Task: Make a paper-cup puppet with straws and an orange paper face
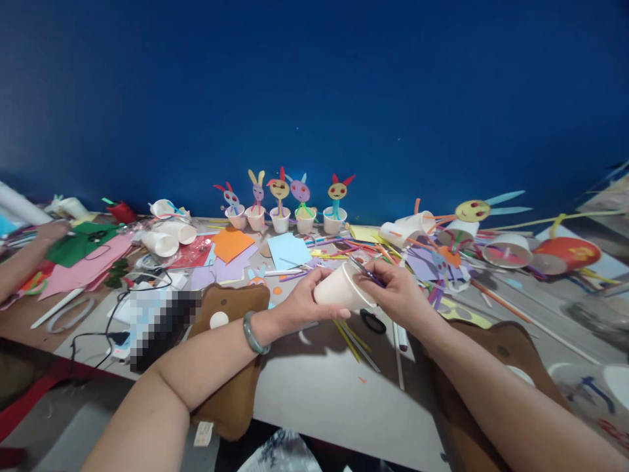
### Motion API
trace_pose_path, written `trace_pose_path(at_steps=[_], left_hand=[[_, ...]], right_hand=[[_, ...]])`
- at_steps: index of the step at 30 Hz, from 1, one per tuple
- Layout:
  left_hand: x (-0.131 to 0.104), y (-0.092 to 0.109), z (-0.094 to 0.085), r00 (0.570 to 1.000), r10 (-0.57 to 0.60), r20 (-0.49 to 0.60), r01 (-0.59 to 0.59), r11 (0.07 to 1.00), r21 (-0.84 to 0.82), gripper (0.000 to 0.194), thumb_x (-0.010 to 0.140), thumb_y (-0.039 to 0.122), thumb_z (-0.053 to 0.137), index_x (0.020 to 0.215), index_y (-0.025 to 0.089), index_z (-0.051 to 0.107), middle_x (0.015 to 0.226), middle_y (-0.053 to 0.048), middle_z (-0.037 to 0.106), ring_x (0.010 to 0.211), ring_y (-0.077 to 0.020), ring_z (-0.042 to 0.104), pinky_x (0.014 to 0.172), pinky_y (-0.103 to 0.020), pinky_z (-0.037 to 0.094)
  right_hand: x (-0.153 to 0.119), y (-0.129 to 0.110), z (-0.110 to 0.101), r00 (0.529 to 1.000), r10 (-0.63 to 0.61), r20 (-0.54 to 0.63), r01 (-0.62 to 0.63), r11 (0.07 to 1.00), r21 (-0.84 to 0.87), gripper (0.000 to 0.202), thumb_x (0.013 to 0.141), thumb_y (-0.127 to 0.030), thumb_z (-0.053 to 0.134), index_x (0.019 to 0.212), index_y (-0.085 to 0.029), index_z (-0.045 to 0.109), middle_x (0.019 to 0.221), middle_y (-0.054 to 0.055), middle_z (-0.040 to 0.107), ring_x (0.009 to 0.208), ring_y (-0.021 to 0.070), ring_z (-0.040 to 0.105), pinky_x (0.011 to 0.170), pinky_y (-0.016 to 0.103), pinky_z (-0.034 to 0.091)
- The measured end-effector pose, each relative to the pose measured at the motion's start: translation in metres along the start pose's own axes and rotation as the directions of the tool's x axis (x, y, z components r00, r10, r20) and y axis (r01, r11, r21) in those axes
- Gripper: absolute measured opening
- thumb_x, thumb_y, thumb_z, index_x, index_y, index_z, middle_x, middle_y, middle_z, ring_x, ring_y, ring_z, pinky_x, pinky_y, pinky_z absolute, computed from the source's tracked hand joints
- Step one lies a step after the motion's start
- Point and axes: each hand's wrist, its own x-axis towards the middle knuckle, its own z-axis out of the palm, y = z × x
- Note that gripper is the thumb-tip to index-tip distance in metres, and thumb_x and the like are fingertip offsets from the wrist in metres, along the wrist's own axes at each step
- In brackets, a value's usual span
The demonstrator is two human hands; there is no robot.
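My left hand (319, 295) is wrapped around a white paper cup (339, 288), which lies tilted with its wide mouth toward the right. My right hand (396, 288) is closed at the cup's mouth, pinching a slim, shiny, dark tool (363, 269). The tool's tip rests at or just over the rim; its kind does not show clearly. Below the cup, yellow strips (351, 341) and a black ring-shaped handle (372, 321) lie on the grey table (339, 393).
Several paper cups with paper rabbit figures (280, 196) stand along the blue wall (314, 98). Coloured paper (289, 250) and pipe cleaners (363, 249) are strewn behind my hands. Brown cushions (230, 373) lie beneath both forearms. Another person's hand (52, 233) is at the far left.
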Motion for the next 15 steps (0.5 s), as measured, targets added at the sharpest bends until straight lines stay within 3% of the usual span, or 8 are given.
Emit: trace_pose_path(at_steps=[6,15], left_hand=[[0.0027,0.0016,-0.0015,0.999,-0.012,-0.039,0.005,0.983,-0.184,0.074,0.054,0.039,0.098,0.113,0.018,0.059,0.097,-0.002,0.063,0.087,-0.0153,0.060,0.078,-0.027,0.047],[0.0052,0.0054,-0.0009,0.993,-0.030,-0.112,-0.014,0.928,-0.371,0.071,0.051,0.033,0.098,0.110,0.018,0.060,0.094,0.000,0.066,0.080,-0.0121,0.062,0.068,-0.024,0.047]], right_hand=[[0.0008,-0.0003,-0.0012,1.000,-0.012,0.008,0.012,1.000,-0.012,0.021,0.076,-0.039,0.065,0.067,-0.022,0.057,0.056,-0.003,0.050,0.053,0.0120,0.042,0.051,0.028,0.034],[-0.0020,0.0014,0.0027,0.998,0.013,0.059,-0.017,0.997,0.076,0.017,0.079,-0.035,0.063,0.069,-0.022,0.058,0.055,-0.005,0.045,0.053,0.0119,0.039,0.050,0.027,0.031]])
